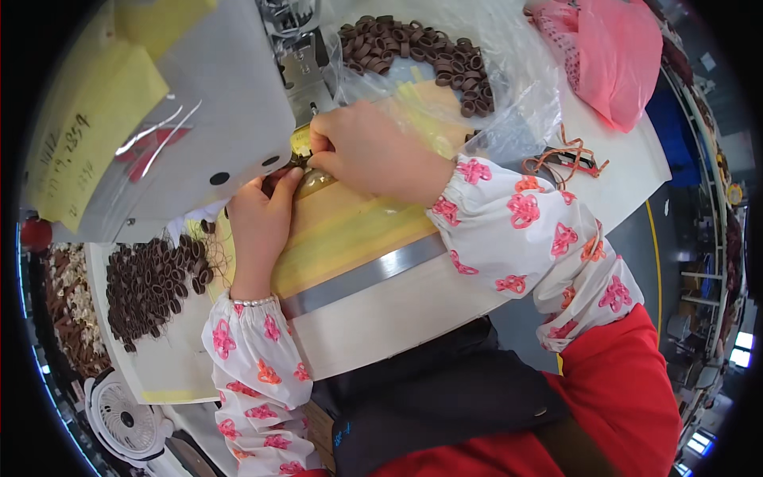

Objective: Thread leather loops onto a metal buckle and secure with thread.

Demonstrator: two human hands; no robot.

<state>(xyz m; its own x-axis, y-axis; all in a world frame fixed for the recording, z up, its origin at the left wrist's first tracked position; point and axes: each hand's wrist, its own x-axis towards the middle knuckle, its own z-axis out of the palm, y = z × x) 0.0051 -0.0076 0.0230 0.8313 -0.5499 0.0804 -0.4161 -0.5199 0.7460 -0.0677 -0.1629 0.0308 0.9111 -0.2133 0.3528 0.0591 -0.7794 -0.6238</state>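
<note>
Working at the sewing machine [199, 119], we pinch a small glossy piece [300, 143], perhaps a loop, with the fingers of our right hand [369, 151] closed together on it just under the machine's head. Our left hand [258, 219] lies flat beside it with its fingers together, pressing on the yellow-taped board [358, 222] of the table [397, 318]. Brown loops lie heaped at our left [155, 282] and in a clear bag [493, 103] beyond the right hand.
</note>
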